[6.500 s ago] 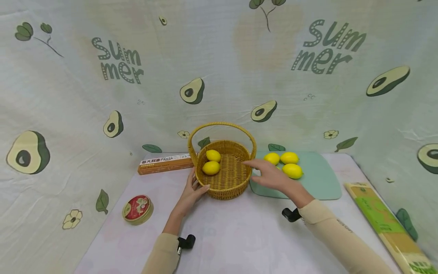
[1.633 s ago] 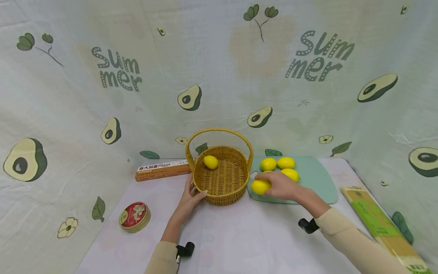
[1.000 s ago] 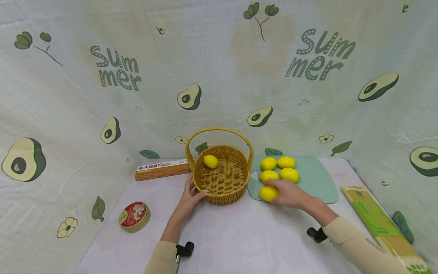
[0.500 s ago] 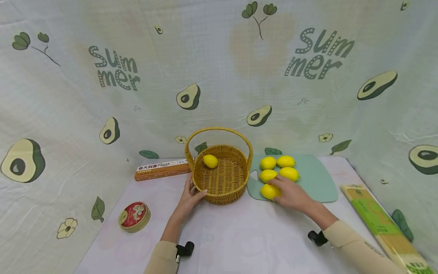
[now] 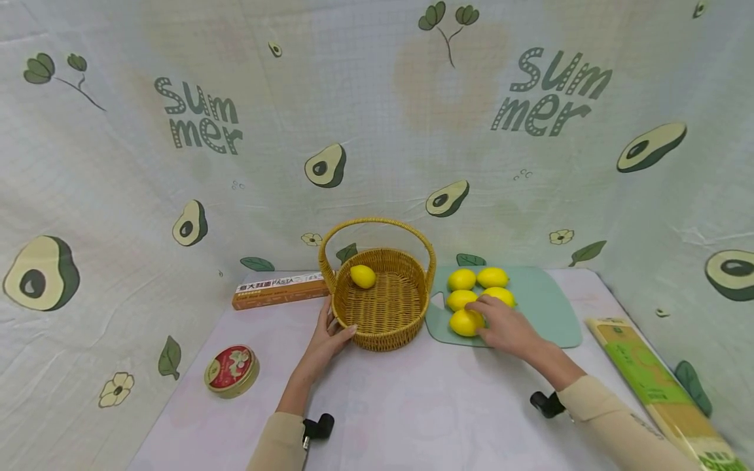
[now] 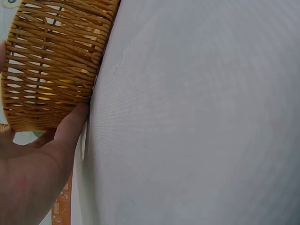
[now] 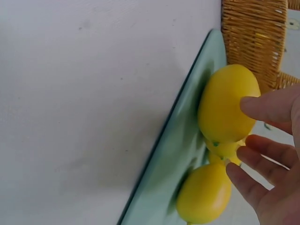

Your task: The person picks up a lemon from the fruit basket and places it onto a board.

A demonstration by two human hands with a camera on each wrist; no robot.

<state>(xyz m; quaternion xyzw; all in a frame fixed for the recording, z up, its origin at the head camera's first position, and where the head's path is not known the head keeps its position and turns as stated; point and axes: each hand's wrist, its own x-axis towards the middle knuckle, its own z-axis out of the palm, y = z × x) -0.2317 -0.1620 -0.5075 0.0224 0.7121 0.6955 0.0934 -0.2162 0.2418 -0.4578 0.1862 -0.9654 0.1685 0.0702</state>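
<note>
My left hand (image 5: 323, 341) holds the near left side of a round wicker basket (image 5: 389, 341). Its thumb lies by the rim, and in the left wrist view a finger (image 6: 74, 124) presses low on the woven wall. One lemon (image 5: 363, 277) lies inside the basket. My right hand (image 5: 505, 327) is beside the nearest lemon (image 5: 466, 323) on a pale green cutting board (image 5: 548, 314). In the right wrist view its fingers are spread and loose, and the thumb overlaps that lemon (image 7: 227, 103); contact is unclear. Several more lemons (image 5: 461, 280) are grouped behind it on the board.
A pasta box (image 5: 281, 293) lies left of the basket. A round red and gold tin (image 5: 232, 371) sits nearer at the left. Along the right edge lies a long pack of noodles (image 5: 654, 376). A printed cloth (image 5: 377, 98) hangs behind the table.
One of two lemons in the basket came out by 1.6 s ago. My right hand set a lemon at the board's near edge, nudged it slightly back and loosened its fingers. My left hand stayed.
</note>
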